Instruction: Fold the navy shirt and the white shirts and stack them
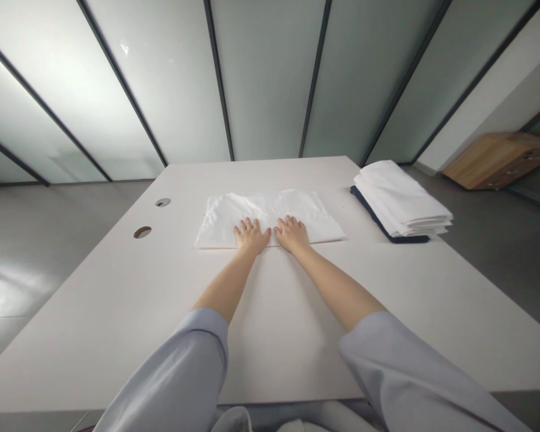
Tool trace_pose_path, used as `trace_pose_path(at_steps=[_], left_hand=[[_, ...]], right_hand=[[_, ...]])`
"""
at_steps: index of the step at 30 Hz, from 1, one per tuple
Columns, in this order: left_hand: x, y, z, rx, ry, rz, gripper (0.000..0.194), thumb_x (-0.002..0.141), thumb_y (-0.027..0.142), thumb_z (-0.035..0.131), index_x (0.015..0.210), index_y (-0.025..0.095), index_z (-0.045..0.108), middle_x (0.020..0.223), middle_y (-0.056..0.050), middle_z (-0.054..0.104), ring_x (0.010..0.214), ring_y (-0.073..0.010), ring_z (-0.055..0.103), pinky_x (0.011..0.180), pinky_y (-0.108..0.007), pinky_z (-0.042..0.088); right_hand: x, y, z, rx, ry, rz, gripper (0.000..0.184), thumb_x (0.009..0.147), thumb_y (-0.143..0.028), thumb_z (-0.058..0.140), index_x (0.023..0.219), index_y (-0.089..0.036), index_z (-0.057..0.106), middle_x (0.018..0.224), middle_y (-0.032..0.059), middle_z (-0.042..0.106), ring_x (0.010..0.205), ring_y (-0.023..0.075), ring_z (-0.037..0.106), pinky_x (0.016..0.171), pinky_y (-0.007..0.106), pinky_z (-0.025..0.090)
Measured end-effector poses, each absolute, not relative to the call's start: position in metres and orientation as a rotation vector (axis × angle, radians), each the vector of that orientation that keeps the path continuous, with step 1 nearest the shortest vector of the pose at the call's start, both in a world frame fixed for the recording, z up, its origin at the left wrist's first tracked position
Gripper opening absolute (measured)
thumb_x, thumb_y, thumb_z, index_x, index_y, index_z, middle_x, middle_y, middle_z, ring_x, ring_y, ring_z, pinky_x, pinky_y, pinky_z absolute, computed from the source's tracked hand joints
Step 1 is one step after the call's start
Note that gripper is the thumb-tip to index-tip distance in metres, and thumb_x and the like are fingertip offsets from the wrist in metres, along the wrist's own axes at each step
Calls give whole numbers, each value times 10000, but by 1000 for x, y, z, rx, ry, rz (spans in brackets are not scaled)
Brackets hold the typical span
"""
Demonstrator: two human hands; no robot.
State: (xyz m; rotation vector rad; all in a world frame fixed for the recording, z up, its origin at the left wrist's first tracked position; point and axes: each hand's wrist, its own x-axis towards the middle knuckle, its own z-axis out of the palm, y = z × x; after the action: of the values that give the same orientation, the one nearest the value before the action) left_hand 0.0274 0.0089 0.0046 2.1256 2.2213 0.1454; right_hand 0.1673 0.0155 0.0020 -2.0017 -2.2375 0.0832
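A flat, shiny white package (pixel 234 207), which looks like folded cloth in a clear plastic bag, lies crosswise on the white table (pixel 171 336). My left hand (pixel 251 235) rests palm down on its near edge, fingers spread. Close beside it, thumbs nearly meeting, my right hand (pixel 291 233) lies flat on the same package with the fingers apart. Neither hand grips anything. The plastic is wrinkled along the left side and the far edge. What is inside cannot be made out clearly.
A stack of folded white cloth (pixel 400 195) sits on a dark folded piece (pixel 409 239) at the table's right edge. Two round holes are at the left, one with a grey cover (pixel 162 203), one uncovered (pixel 143 232). Behind are frosted glass panels (pixel 270 78) and a wooden cabinet (pixel 490 159).
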Motion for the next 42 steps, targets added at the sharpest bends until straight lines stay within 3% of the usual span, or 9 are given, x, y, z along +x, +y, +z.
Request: trace_pose_path(at_steps=[12, 17, 26, 33, 37, 42], left_hand=[[-90, 5, 10, 2042, 2277, 4, 782, 907, 658, 198, 1527, 187, 275, 1609, -120, 179, 1478, -311, 150, 1170, -496, 175], [-116, 2, 7, 2088, 2263, -11, 776, 905, 679, 208, 1524, 218, 283, 1608, -118, 184, 1465, -322, 199, 1157, -504, 210], [-121, -3, 7, 2095, 2298, 89, 689, 928, 607, 303, 1483, 203, 364, 1577, -105, 291, 1442, -290, 277, 1153, -446, 256], [-122, -9, 8, 2288, 2194, 138, 542, 923, 540, 406, 1399, 298, 497, 1567, -29, 324, 1469, -272, 208, 1182, -448, 198], [-118, -11, 12, 2389, 1976, 172, 574, 919, 546, 421, 1445, 315, 439, 1561, -11, 337, 1458, -243, 247, 1188, -419, 198], [-111, -11, 11, 2458, 1740, 109, 663, 896, 639, 413, 1464, 298, 412, 1581, -34, 289, 1456, -228, 253, 1190, -395, 186]], right_hand=[[278, 20, -9, -2150, -2203, 135, 673, 964, -561, 249, 1512, -178, 324, 1589, 125, 250, 1458, 280, 202, 1157, 456, 168], [302, 18, -10, -2124, -2230, 140, 658, 963, -553, 269, 1511, -193, 325, 1595, 119, 236, 1453, 285, 218, 1155, 470, 179], [316, 16, -20, -2059, -2074, -32, 496, 948, -444, 408, 1346, -181, 543, 1456, 139, 471, 1371, 249, 384, 1113, 410, 295], [322, 19, -26, -2014, -2030, -42, 471, 907, -428, 490, 1311, -200, 576, 1411, 135, 509, 1330, 291, 426, 1083, 432, 345], [317, 14, -15, -1916, -2036, -118, 444, 884, -361, 505, 1282, -182, 591, 1380, 141, 531, 1297, 307, 437, 1056, 446, 353], [292, -1, 7, -1751, -2018, -116, 350, 895, -301, 435, 1107, -162, 676, 1090, 146, 671, 1055, 293, 568, 953, 407, 400]])
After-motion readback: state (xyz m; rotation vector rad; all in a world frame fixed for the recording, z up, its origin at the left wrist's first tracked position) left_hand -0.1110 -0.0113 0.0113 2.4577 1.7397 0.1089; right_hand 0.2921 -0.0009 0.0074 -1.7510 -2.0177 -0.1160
